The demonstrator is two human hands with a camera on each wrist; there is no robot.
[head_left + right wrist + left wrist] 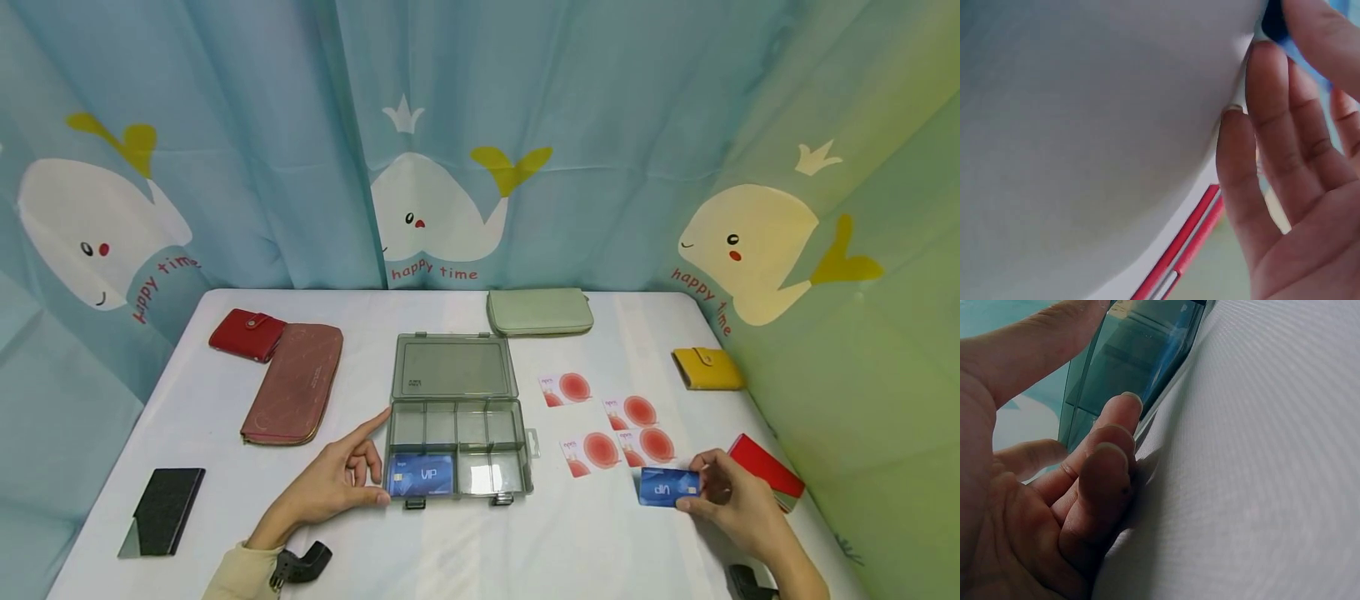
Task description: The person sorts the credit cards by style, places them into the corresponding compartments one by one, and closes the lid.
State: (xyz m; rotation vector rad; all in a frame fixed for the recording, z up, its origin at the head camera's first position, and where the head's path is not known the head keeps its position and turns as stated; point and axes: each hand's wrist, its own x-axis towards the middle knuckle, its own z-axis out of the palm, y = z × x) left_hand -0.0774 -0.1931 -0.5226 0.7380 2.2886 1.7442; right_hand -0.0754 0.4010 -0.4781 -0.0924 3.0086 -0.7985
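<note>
A clear grey plastic organizer box [457,447] lies with its lid [454,367] folded back, and a blue VIP card [423,475] is in its front left compartment. Against the box's left side my left hand [341,471] rests its extended index finger and thumb, the other fingers loosely bent; the left wrist view shows the hand [1054,456] beside the box wall [1129,362]. To the right, my right hand [738,500] pinches a second blue VIP card [666,487] by one end, between thumb and fingers. In the right wrist view, only a corner of that card [1275,22] shows.
Several white cards with red circles [592,454] lie right of the box. A red and grey item [768,471] sits beside my right hand. Around are yellow [708,369], green [540,312], small red [247,333] and brownish-red [294,383] wallets, and a black holder [172,510].
</note>
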